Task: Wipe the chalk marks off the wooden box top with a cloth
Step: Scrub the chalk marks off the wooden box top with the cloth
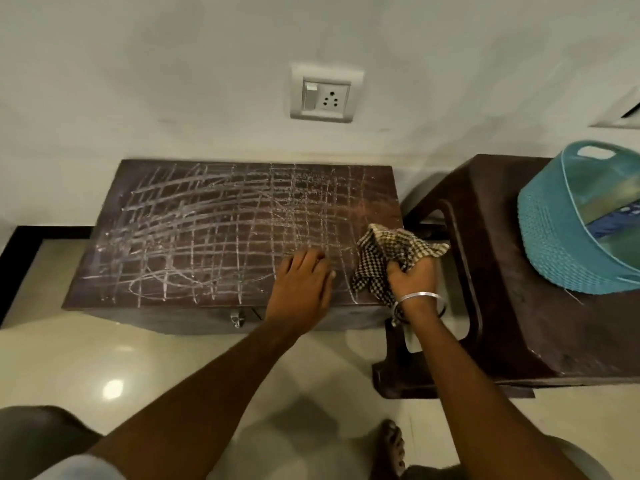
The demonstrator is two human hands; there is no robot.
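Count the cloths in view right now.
1: the checked cloth, bunched in the right hand at the right end of the wooden box top. A blue item lies in the teal basket; whether it is cloth, I cannot tell.

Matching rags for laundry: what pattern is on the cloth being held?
The bunched fabric cloth is black-and-cream checked, clearest in the head view.

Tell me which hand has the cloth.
The right hand, the one with the bangle, grips the checked cloth; the left hand rests on the box top.
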